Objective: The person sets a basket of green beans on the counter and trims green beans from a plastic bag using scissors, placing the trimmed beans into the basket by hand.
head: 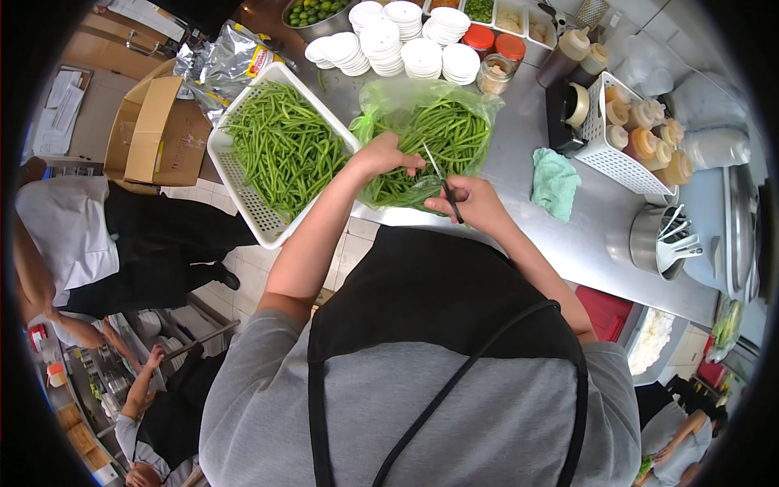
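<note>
My right hand (471, 201) is wrapped around the black handle of a small knife (451, 199), its narrow blade pointing up and away over the beans. Close by on the left, my left hand (386, 157) hovers over the same beans with thumb and fingers near each other; whether anything is pinched between them cannot be made out. Beneath both hands lies a clear green-tinted plastic bag (426, 91), opened wide and filled with green beans (453, 137). Left of it, a white perforated plastic basket (218, 159) holds a large heap of green beans (286, 146), partly behind my left forearm.
Stacked white lids (380, 45), red-capped jars (479, 38) and a bowl of limes (316, 11) line the counter's back. On the right are a green cloth (555, 182), a basket of sauce bottles (614, 146) and a utensil pot (648, 243). Co-workers (61, 225) stand nearby.
</note>
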Demonstrator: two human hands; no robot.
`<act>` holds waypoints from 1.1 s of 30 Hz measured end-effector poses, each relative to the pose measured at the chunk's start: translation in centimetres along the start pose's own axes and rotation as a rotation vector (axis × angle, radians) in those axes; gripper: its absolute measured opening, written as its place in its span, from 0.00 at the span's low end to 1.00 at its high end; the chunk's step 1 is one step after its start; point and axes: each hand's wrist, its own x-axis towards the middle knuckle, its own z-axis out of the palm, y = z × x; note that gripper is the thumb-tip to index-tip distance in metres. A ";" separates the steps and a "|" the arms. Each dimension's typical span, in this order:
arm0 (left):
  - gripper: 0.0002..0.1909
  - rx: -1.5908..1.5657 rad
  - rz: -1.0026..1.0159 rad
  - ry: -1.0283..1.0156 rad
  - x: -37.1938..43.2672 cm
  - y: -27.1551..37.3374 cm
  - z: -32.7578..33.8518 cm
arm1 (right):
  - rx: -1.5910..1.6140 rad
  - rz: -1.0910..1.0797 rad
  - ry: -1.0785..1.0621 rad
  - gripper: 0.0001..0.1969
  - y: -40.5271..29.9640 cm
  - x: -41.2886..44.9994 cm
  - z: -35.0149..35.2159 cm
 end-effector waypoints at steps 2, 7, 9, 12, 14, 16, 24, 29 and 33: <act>0.09 0.031 -0.007 -0.002 0.1 -0.1 0.0 | -0.067 -0.026 0.007 0.15 -0.7 -0.1 0.2; 0.09 0.044 -0.003 -0.019 0.1 0.0 0.2 | 0.011 -0.013 0.022 0.15 -1.5 0.2 0.2; 0.10 0.029 0.028 -0.032 0.2 -0.2 0.1 | 0.000 -0.023 0.023 0.15 -1.1 0.4 0.3; 0.10 0.007 0.026 0.005 0.4 -0.7 -0.1 | -0.023 -0.036 0.025 0.15 -1.0 0.3 0.3; 0.10 0.007 0.024 0.017 0.7 -1.2 -0.3 | -0.037 -0.039 0.024 0.15 -0.9 0.3 0.3; 0.10 0.009 0.023 0.023 0.7 -1.1 -0.2 | -0.072 -0.066 0.031 0.15 -0.5 0.3 0.3; 0.10 0.081 0.001 0.024 0.2 -0.3 0.1 | -0.126 0.043 0.041 0.18 -0.9 0.6 0.1; 0.10 0.072 0.008 0.047 0.4 -0.4 -0.1 | -0.080 -0.043 0.080 0.15 -1.1 0.3 0.4; 0.08 0.059 0.011 0.083 0.7 -0.9 -0.1 | -0.106 -0.037 0.079 0.15 -1.4 -0.2 0.4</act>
